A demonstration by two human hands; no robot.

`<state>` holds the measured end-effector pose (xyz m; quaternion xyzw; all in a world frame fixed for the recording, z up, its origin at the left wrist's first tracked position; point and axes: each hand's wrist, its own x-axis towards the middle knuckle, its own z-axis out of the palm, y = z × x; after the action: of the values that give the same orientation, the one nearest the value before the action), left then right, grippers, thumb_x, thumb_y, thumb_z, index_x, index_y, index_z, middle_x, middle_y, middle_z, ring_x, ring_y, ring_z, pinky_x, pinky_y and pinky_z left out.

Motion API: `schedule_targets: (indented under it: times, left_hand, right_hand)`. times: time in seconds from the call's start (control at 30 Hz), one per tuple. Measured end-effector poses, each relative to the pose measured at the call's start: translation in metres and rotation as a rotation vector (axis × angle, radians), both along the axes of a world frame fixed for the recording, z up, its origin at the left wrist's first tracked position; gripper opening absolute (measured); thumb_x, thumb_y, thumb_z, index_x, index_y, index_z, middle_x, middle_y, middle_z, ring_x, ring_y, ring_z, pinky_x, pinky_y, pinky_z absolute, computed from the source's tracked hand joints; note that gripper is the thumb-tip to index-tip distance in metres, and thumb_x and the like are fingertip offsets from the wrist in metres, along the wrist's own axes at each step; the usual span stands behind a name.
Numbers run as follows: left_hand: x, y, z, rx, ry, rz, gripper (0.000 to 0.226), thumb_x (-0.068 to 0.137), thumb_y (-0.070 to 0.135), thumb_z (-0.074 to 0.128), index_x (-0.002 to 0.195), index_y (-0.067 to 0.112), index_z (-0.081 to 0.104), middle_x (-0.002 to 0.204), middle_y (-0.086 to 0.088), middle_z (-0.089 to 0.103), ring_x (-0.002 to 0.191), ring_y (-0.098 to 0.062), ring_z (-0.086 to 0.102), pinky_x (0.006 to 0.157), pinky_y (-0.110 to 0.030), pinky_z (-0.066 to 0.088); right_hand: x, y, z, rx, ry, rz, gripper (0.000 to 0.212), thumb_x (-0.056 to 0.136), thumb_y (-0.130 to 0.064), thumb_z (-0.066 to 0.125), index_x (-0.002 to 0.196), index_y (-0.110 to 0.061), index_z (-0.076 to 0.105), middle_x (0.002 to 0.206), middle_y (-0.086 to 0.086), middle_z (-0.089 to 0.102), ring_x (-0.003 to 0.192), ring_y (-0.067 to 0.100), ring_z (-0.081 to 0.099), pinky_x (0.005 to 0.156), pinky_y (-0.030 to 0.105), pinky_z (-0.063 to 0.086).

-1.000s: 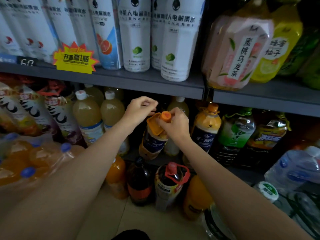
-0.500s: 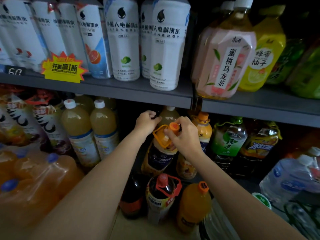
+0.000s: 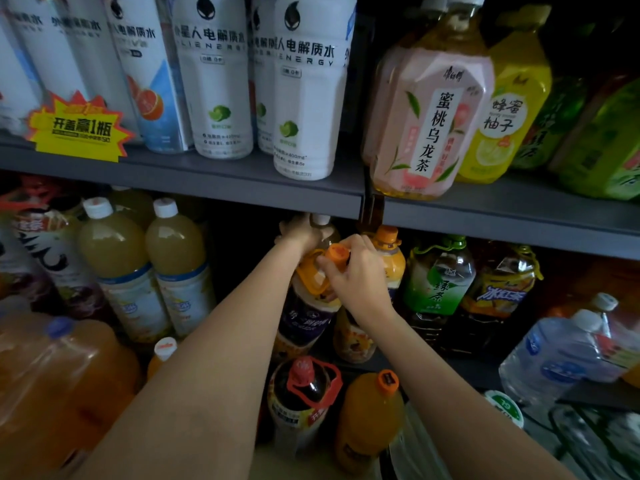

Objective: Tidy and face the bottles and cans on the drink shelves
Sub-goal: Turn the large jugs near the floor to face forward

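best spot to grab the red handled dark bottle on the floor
Take the red carry handle looped round the neck of the dark bottle, reaching down from above. The bottle stands upright with its top clear, while the orange bottle crowds its side.

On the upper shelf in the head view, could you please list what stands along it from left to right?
Yellow starburst promo tag → grapefruit-label bottle → two white lime-label bottles → pink peach oolong tea bottle → yellow honey pomelo bottle → green bottles.

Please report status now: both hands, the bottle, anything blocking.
Right hand gripping orange-capped bottle at its neck. Left hand on white-capped bottle behind it. Upper shelf edge close above; neighbour bottles tight on the right.
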<state>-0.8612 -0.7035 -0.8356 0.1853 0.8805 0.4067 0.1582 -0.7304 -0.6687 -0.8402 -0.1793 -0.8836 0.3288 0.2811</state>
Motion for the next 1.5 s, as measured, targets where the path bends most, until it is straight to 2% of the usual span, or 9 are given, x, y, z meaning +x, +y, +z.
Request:
schedule_targets:
  times: [0.07,0.17,0.43,0.53,0.7,1.1,1.27,1.37,1.5]
  left_hand:
    - [0.002,-0.005,-0.004,0.054,0.047,0.054,0.057,0.089,0.038,0.056,0.140,0.019,0.037,0.145,-0.011,0.037,0.135,-0.033,0.028,0.110,-0.042,0.028]
    - [0.004,-0.021,-0.010,0.269,0.041,0.186,0.046,0.087,0.028,0.062,0.128,0.010,0.050,0.130,-0.015,0.054,0.124,-0.032,0.047,0.105,-0.036,0.036]
    - [0.014,-0.092,-0.028,0.513,0.062,0.601,0.030,0.087,0.017,0.063,0.113,0.005,0.057,0.115,-0.015,0.061,0.111,-0.031,0.055,0.092,-0.038,0.043]
    - [0.017,-0.104,-0.027,0.411,0.229,0.489,0.031,0.085,0.017,0.065,0.112,0.004,0.059,0.111,-0.016,0.063,0.108,-0.031,0.055,0.084,-0.032,0.041]
    - [0.007,-0.125,-0.015,0.264,0.367,0.374,0.031,0.083,0.016,0.068,0.111,0.006,0.061,0.107,-0.014,0.065,0.105,-0.030,0.057,0.079,-0.028,0.039]
    - [-0.019,-0.109,-0.002,0.067,0.269,0.193,0.034,0.090,0.020,0.058,0.119,0.004,0.048,0.119,-0.017,0.057,0.113,-0.034,0.052,0.082,-0.031,0.038]
    - [-0.030,-0.110,-0.004,0.073,0.231,0.267,0.036,0.091,0.019,0.056,0.122,0.004,0.044,0.120,-0.019,0.056,0.112,-0.036,0.052,0.086,-0.037,0.041]
    - [-0.033,-0.115,-0.010,0.098,0.203,0.279,0.038,0.089,0.018,0.060,0.121,0.006,0.043,0.115,-0.016,0.056,0.109,-0.034,0.053,0.081,-0.035,0.041]
    - [-0.030,-0.115,-0.029,-0.028,0.355,0.281,0.056,0.086,0.016,0.063,0.135,0.010,0.036,0.134,-0.012,0.045,0.124,-0.033,0.041,0.099,-0.040,0.036]
  right_hand:
    - [0.000,-0.004,-0.002,0.018,0.008,0.001,0.030,0.085,-0.026,0.066,0.100,-0.004,0.053,0.100,0.006,0.048,0.083,0.022,0.057,0.071,0.036,0.052]
    - [0.003,-0.011,-0.003,0.087,0.020,-0.003,0.030,0.085,-0.026,0.066,0.101,-0.004,0.053,0.101,0.005,0.050,0.083,0.010,0.046,0.066,0.017,0.034]
    - [0.001,-0.031,0.002,0.120,-0.009,-0.014,0.033,0.087,-0.026,0.063,0.106,-0.002,0.053,0.108,0.009,0.049,0.093,0.023,0.053,0.071,0.025,0.039]
    - [-0.004,-0.034,0.006,0.112,-0.039,-0.006,0.034,0.089,-0.026,0.061,0.108,0.000,0.051,0.111,0.011,0.047,0.096,0.028,0.054,0.077,0.036,0.045]
    - [-0.021,-0.039,0.017,0.169,-0.078,-0.007,0.036,0.090,-0.025,0.059,0.113,0.000,0.048,0.119,0.013,0.045,0.103,0.032,0.053,0.083,0.040,0.042]
    - [-0.057,-0.037,0.015,-0.031,-0.124,-0.144,0.036,0.088,-0.023,0.062,0.118,-0.006,0.053,0.128,0.014,0.048,0.110,0.036,0.054,0.086,0.037,0.044]
    - [-0.065,-0.039,0.008,-0.029,-0.216,-0.169,0.052,0.092,-0.020,0.053,0.138,-0.008,0.032,0.146,0.007,0.031,0.115,0.038,0.051,0.086,0.042,0.045]
    - [-0.069,-0.033,0.004,-0.114,-0.223,-0.196,0.059,0.090,-0.018,0.056,0.142,-0.011,0.027,0.147,0.004,0.031,0.119,0.035,0.049,0.090,0.041,0.043]
    - [-0.076,-0.035,0.005,-0.173,-0.230,-0.207,0.061,0.089,-0.017,0.056,0.142,-0.010,0.027,0.148,0.004,0.030,0.120,0.036,0.048,0.092,0.042,0.042]
